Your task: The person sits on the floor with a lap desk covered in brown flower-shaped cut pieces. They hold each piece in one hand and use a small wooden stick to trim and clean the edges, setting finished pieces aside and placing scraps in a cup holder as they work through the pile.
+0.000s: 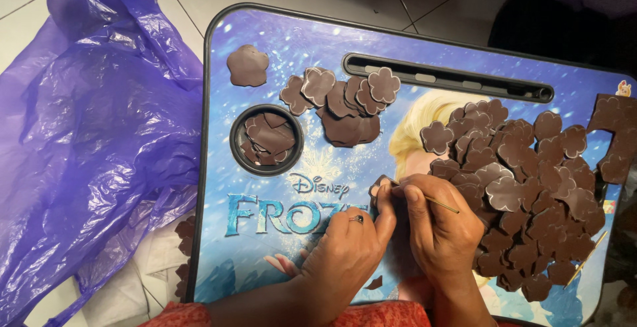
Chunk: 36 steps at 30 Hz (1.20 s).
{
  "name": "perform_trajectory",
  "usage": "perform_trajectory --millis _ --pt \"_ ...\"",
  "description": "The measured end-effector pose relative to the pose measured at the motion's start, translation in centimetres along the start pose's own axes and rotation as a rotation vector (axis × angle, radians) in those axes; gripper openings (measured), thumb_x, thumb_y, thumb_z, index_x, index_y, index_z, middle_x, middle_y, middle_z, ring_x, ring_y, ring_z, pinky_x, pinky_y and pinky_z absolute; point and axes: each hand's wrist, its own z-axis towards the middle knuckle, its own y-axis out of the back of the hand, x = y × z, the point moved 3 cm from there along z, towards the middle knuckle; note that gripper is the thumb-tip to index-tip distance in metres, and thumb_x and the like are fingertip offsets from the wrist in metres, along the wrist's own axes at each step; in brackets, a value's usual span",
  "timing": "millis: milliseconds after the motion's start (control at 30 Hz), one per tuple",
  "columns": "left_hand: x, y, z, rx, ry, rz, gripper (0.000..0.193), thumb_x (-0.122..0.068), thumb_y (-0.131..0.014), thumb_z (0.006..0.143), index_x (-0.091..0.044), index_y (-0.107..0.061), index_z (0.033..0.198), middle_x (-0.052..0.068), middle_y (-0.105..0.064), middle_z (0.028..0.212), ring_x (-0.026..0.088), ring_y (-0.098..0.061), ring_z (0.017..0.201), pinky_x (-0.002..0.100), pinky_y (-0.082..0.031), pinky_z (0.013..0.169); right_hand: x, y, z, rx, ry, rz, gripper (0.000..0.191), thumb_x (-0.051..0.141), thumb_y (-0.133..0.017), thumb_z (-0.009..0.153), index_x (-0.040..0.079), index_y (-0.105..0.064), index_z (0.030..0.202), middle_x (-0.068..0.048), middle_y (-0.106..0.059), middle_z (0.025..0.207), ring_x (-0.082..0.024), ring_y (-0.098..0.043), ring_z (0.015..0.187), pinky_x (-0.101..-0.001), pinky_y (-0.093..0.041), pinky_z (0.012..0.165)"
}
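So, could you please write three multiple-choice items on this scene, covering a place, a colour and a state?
1. Where does the biggest heap of brown flower cutouts lie?
A. right side of the lap tray
B. in the round cup recess
C. on the plastic bag

2. What colour is the plastic bag?
A. green
B. purple
C. white

3. What does the right hand hold?
A. scissors
B. nothing
C. a thin wooden stick

Answers: 1 A, the pile covers the tray's right part; 2 B, crumpled purple film lies left; 3 C, the stick pokes out between its fingers.

light: even, soft | glare: plastic bag (86,121) | focus: sharp | corners: dim
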Motion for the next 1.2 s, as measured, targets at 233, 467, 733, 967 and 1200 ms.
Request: perform_trajectory --millis 233,467,733,967,1200 --pt "-0.4 -0.1 0.3 -0.031 0.047 -0.085 0.055 -0.024 -0.055 0.090 0.003 -0.058 0.138 -0.006 -0.051 0.064 0.010 -0.052 0.063 0.026 -0.037 0.064 -0.9 0.8 -0.5 0.010 -0.014 0.025 0.007 0.005 -0.068 0.100 -0.001 -0.069 0.104 -0.011 -0.073 0.096 -0.017 -0.070 0.080 -0.0274 -0.055 0.071" --pt "0.7 -0.1 1.2 -0.234 0.156 -0.293 0.041 -0.019 -0.061 0.090 -0.002 -0.068 0.127 -0.003 -0.054 0.068 0.012 -0.055 0.066 0.028 -0.040 0.065 -1.6 1.4 -0.8 -0.024 -0.053 0.007 0.007 0.005 -0.068 0.101 -0.001 -0.070 0.104 -0.010 -0.073 0.095 -0.016 -0.068 0.075 -0.0265 -0.053 0.069" --pt "1.6 -0.6 2.1 -0.329 0.188 -0.547 0.018 -0.013 -0.067 0.090 -0.009 -0.072 0.107 -0.001 -0.058 0.070 0.016 -0.059 0.067 0.033 -0.041 0.061 -1.9 2.3 -1.2 -0.008 -0.039 0.007 0.008 0.005 -0.067 0.101 -0.001 -0.070 0.104 -0.011 -0.074 0.099 -0.017 -0.070 0.079 -0.0269 -0.055 0.071" --pt "1.1 -0.7 2.4 -0.345 0.213 -0.608 0.013 -0.018 -0.071 0.093 -0.010 -0.072 0.103 -0.001 -0.057 0.068 0.018 -0.058 0.065 0.036 -0.041 0.060 -2.4 2.7 -1.7 0.013 0.013 0.047 0.006 0.005 -0.067 0.102 -0.001 -0.070 0.102 -0.011 -0.074 0.099 -0.023 -0.076 0.095 -0.0305 -0.058 0.084" --pt "1.0 -0.8 2.4 -0.344 0.219 -0.605 0.015 -0.019 -0.071 0.093 -0.010 -0.073 0.105 -0.001 -0.057 0.068 0.017 -0.058 0.065 0.035 -0.041 0.061 -2.6 2.6 -1.7 0.035 -0.027 0.071 0.006 0.004 -0.070 0.098 -0.001 -0.071 0.099 -0.011 -0.074 0.093 -0.021 -0.076 0.088 -0.0294 -0.058 0.078"
